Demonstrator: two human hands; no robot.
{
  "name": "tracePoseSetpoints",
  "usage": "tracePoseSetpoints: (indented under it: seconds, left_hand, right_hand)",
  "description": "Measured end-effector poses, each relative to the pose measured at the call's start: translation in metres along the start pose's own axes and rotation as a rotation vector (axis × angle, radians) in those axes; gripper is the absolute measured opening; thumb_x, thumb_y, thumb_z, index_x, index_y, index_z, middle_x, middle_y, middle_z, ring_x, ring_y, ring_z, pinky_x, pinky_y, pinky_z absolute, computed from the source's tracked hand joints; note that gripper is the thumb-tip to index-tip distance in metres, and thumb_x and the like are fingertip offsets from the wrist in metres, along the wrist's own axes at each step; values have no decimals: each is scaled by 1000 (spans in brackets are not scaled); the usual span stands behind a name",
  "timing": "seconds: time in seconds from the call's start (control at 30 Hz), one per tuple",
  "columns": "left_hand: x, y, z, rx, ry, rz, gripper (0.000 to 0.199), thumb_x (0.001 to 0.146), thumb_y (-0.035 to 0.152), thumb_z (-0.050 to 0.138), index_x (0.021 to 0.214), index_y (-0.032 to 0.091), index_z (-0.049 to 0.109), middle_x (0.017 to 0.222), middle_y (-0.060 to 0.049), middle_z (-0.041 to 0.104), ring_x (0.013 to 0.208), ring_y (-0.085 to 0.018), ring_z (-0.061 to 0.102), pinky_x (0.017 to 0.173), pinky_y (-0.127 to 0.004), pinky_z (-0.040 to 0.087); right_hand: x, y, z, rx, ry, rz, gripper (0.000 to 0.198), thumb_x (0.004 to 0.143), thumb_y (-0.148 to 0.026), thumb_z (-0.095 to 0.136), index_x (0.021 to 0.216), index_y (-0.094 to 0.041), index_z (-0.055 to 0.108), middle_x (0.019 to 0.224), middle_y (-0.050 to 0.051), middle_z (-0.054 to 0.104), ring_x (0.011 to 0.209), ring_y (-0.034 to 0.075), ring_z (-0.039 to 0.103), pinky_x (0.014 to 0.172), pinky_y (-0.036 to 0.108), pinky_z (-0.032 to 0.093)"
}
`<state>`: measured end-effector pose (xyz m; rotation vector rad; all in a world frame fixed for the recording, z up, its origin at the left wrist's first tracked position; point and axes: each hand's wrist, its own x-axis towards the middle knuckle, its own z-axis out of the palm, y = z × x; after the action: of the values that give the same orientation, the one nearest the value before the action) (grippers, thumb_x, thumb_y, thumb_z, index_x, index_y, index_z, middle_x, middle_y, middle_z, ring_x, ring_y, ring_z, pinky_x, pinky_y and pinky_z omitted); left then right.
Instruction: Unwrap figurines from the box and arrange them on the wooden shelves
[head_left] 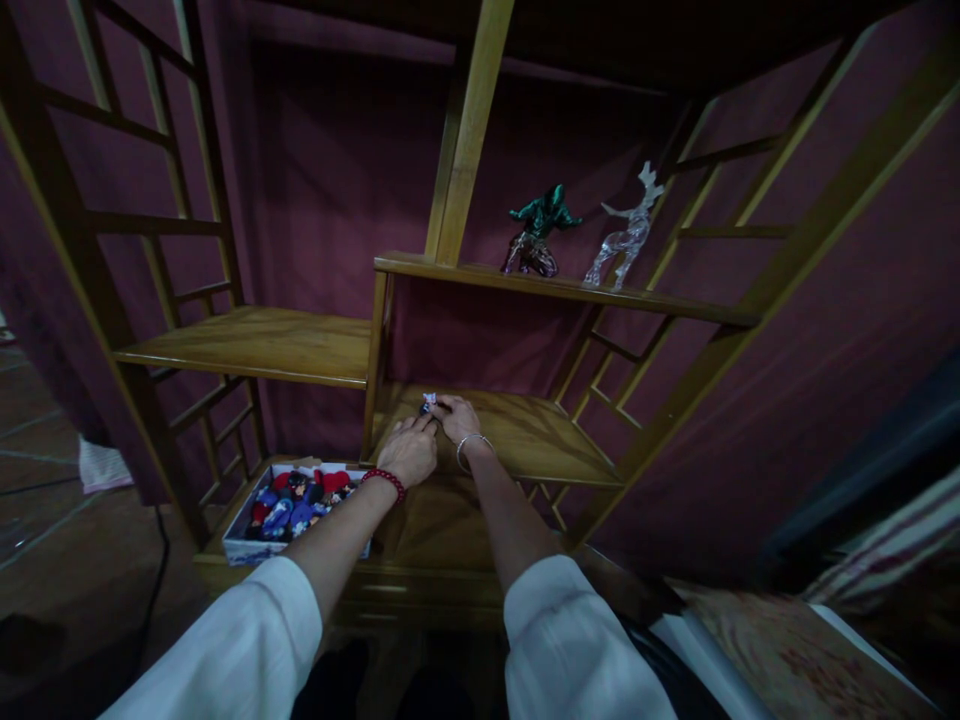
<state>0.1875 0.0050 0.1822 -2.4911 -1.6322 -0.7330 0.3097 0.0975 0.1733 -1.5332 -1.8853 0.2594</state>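
A small figurine (429, 400), pale on top and dark below, is at the left part of the lower right shelf (525, 430). Both of my hands close in on it. My left hand (409, 450), with a red bead bracelet on the wrist, has its fingertips at the figurine's dark lower part. From the right, my right hand (457, 418), wearing a pale bracelet, has its thumb and fingers against the figurine's side. The fingers partly hide the figurine. Left of my left forearm stands an open box (240, 550) of several small red, blue and dark figures.
On the upper right shelf (465, 272) stand a green and purple crouching figure (541, 230) and a clear deer figure (626, 232). A middle shelf (262, 340) runs to the left. A wooden upright (472, 130) rises between the sections. Stacked items (787, 640) lie at the lower right.
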Motion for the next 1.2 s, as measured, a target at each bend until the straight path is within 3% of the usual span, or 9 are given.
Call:
tracePoseSetpoints:
  seconds: [0.27,0.67,0.93,1.2]
  left_hand:
    - [1,-4,6,42,45,20,32,82,21,34,108,15,52,122,-7,49,105,-22,45,91,-37,34]
    - [0,-1,1,63,-19,-35,35,83,21,33,113,15,50,126,-8,46,109,-21,42,93,-36,32]
    - [3,-3,6,42,-42,-109,37,84,25,33,116,16,47,134,-10,37,122,-23,32,98,-40,28]
    - [4,-4,6,44,-67,-99,37,84,27,31,116,17,45,135,-8,36,124,-22,28,98,-39,27]
  right_hand:
    - [4,3,3,-7,6,4,24,76,-34,55,97,-26,65,102,1,61,98,15,51,85,24,37]
    - [-1,-6,-3,-67,-11,9,30,73,-31,53,102,-26,62,104,3,60,101,19,49,86,28,37]
    - [-3,-3,-3,2,96,100,29,68,-12,46,85,-23,67,96,0,64,91,14,56,84,22,39]
    - [-6,-4,-4,29,120,82,30,69,-11,44,80,-23,68,93,0,65,88,14,57,82,22,41]
